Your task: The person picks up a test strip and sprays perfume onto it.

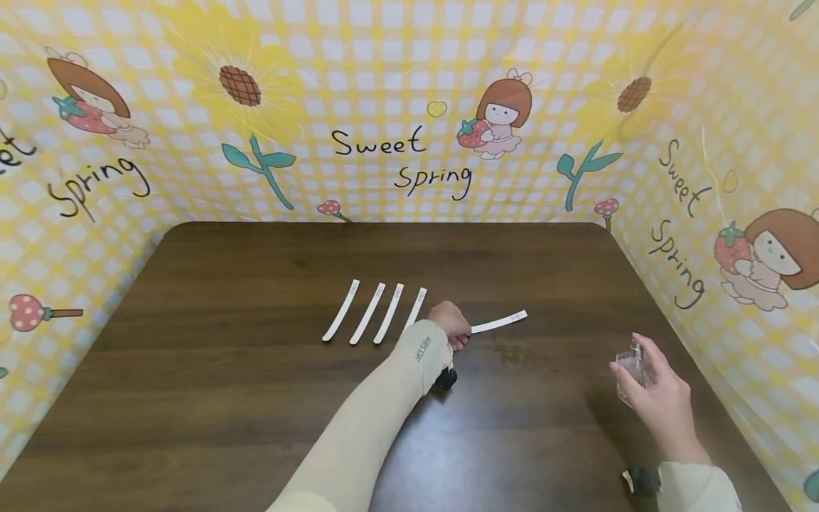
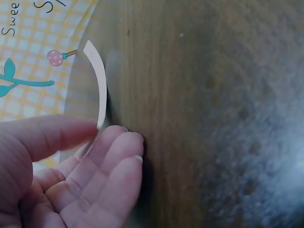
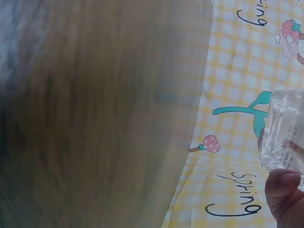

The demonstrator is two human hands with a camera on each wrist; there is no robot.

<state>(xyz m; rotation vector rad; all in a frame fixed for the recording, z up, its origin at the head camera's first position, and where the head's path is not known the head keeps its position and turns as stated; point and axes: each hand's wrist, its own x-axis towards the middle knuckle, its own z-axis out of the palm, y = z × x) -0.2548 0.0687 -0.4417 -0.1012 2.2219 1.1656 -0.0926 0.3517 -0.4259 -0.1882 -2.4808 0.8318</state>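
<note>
My left hand [image 1: 451, 326] pinches one end of a white paper test strip [image 1: 502, 323] between thumb and fingers, low over the table. In the left wrist view the strip [image 2: 101, 85] curves up and away from the thumb, its near end partly hidden by the fingers. On the right, my right hand [image 1: 667, 398] grips a clear glass perfume bottle [image 1: 628, 368], with the index finger on its spray top. The right wrist view catches the square bottle [image 3: 282, 133] at its edge, a thumb against it. Several similar white strips [image 1: 341, 313] lie side by side left of my left hand.
Dark wood-grain table [image 1: 224, 398] lies under everything. Small wet-looking spots [image 1: 518, 354] mark it between the hands. A yellow checked cloth [image 1: 384, 71] with printed figures stands around the back and sides.
</note>
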